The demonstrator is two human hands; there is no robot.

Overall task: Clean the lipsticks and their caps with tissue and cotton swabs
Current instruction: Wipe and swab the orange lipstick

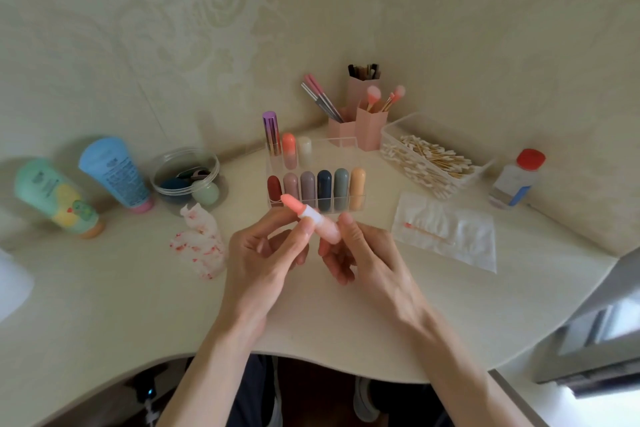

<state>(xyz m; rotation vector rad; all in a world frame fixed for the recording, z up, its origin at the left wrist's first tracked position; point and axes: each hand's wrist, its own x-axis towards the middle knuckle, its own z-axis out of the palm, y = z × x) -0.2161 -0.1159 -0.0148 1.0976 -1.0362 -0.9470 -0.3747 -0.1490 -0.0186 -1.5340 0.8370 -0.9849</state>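
Note:
Both hands hold one open pink lipstick [313,217] above the desk, its coral tip pointing up-left. My left hand [266,253] pinches its white middle section; my right hand [360,253] grips its pink base. Behind it a clear acrylic organiser [343,144] holds several capped lipsticks in a front row, with a coral one [289,149], a white one [305,148] and a purple one [271,130] further back. A crumpled tissue [202,243] stained red lies to the left. A used cotton swab [427,234] rests on a flat tissue [474,243] to the right.
A clear tray of cotton swabs [429,159] and a red-capped bottle [517,180] sit at the right. Pink brush holders [367,118] stand by the wall. Two tubes [55,198] [116,173] and a round tub of sponges [187,177] are at the left. The desk's curved front edge [311,360] is near me.

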